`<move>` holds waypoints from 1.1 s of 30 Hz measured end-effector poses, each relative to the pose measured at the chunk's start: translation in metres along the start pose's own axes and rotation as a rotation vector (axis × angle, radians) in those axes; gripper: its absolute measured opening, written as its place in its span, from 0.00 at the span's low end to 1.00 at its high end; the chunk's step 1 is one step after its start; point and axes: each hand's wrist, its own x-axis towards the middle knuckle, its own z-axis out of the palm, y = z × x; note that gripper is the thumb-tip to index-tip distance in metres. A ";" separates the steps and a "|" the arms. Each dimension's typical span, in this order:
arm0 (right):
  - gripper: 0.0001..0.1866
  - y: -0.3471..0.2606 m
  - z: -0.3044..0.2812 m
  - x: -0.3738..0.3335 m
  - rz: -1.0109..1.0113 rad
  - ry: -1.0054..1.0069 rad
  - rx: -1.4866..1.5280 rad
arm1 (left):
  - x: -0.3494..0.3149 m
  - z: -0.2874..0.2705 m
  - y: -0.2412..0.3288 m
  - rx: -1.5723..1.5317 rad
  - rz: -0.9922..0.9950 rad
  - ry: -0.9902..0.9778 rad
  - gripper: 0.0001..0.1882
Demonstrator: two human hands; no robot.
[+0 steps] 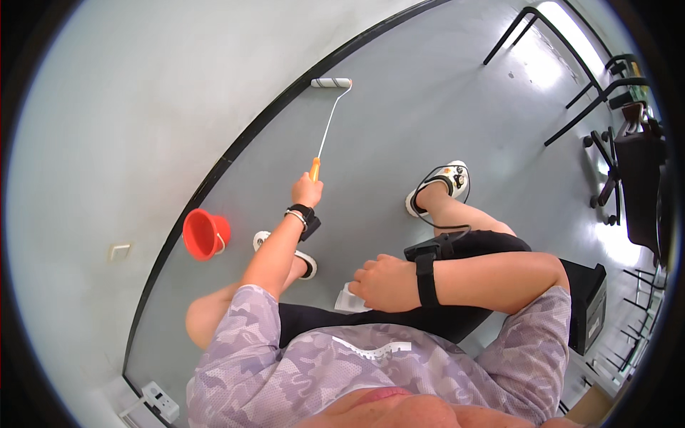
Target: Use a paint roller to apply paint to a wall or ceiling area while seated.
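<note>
My left hand is wrapped round the orange handle of a paint roller, its arm stretched out ahead. The roller's thin metal rod runs forward to a white striped sleeve, which lies at the foot of the wall by the black baseboard. My right hand is in front of my body with its fingers curled. Against those fingers, partly covered by them, shows a white flat-sided object; its kind is unclear. Left of my left forearm, a red bucket with a pale handle stands near the wall.
A white wall with a black baseboard curves along the left. Black-legged furniture and a dark wheeled chair stand at right. A black box is beside my right elbow. A white power strip lies at lower left.
</note>
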 end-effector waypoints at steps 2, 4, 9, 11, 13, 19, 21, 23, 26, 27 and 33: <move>0.15 -0.001 -0.003 -0.006 0.023 0.038 -0.015 | 0.003 0.017 0.009 0.034 0.006 -0.015 0.16; 0.15 0.000 -0.007 -0.012 -0.032 0.076 0.034 | 0.014 0.025 0.024 0.046 0.032 -0.026 0.16; 0.13 0.002 -0.019 -0.023 0.017 0.163 0.008 | 0.064 0.020 0.065 0.102 0.129 -0.026 0.16; 0.12 0.005 -0.017 -0.030 0.037 0.194 0.022 | 0.075 0.018 0.090 0.154 0.154 -0.081 0.16; 0.12 0.005 -0.017 -0.038 0.048 0.233 0.058 | 0.090 0.000 0.104 0.029 0.190 -0.164 0.17; 0.09 0.011 -0.027 -0.049 0.058 0.306 0.148 | 0.120 -0.095 0.184 -0.867 0.151 -0.481 0.07; 0.07 0.013 -0.024 -0.051 0.058 0.326 0.123 | 0.144 -0.120 0.223 -1.021 0.091 -0.584 0.06; 0.07 0.011 -0.023 -0.053 0.073 0.324 0.130 | 0.181 -0.137 0.247 -1.090 0.083 -0.667 0.08; 0.06 0.011 -0.025 -0.054 0.096 0.342 0.142 | 0.211 -0.120 0.242 -1.014 0.073 -0.612 0.08; 0.06 0.011 -0.028 -0.055 0.106 0.362 0.143 | 0.217 -0.110 0.227 -1.017 0.031 -0.598 0.09; 0.08 0.020 -0.033 -0.059 0.166 0.365 0.215 | 0.214 -0.085 0.223 -0.957 0.043 -0.552 0.10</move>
